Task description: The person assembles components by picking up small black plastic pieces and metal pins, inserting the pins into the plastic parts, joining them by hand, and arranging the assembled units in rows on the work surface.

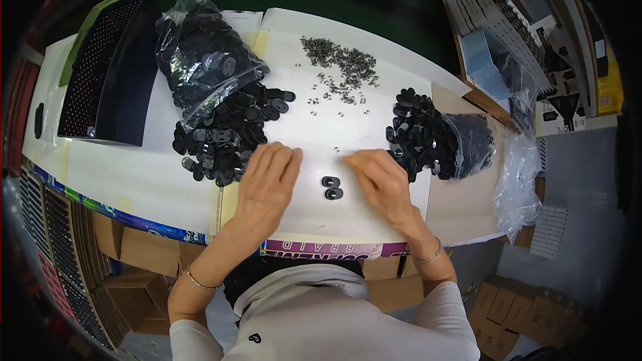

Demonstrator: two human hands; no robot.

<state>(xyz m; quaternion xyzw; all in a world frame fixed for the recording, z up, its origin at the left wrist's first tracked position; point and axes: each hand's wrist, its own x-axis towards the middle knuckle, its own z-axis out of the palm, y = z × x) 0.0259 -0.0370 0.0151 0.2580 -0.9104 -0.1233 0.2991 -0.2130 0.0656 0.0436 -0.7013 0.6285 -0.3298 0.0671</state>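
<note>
My left hand reaches over the right edge of a heap of black oval plastic pieces, its fingers stretched forward; what lies under the fingertips is hidden. My right hand is curled with thumb and index finger together, pointing left; anything between them is too small to make out. Two black oval pieces lie one behind the other on the white table between my hands. Just beyond them sits a single small metal clip. Several more metal clips form a scattered pile farther back.
A clear bag full of black pieces rests behind the left heap. To the right lies another heap of black parts, spilling from a second bag. A dark perforated bin stands at far left. Crumpled plastic hangs over the right edge.
</note>
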